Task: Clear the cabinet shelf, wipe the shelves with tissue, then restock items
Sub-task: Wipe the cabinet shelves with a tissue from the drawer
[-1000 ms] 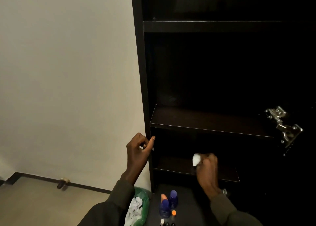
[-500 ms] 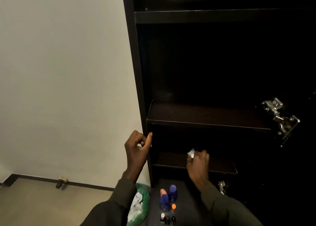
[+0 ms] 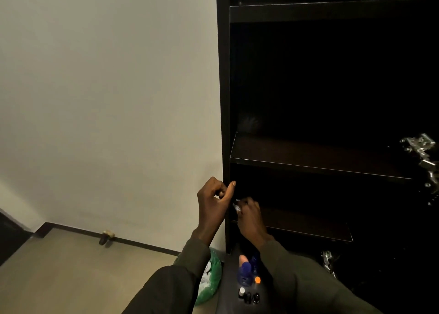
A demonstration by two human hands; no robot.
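Two bare hands at a dark cabinet [image 3: 224,99] beside a pale wall [image 3: 107,88], shelves unlit. Lower shelf [image 3: 308,228] under the right hand [image 3: 249,216], fingers curled round a crumpled white tissue [image 3: 236,206] at the shelf's left end, close against the cabinet's side panel. Left hand [image 3: 213,204] raised just beside that panel's front edge, fingers curled in toward the palm, thumb extended, holding nothing visible. Green bag [image 3: 210,280] with white scraps on the floor below the left sleeve. Blue bottles [image 3: 245,272] and small caps grouped on a dark surface at the cabinet's foot. Metal hinge [image 3: 420,152] at far right.
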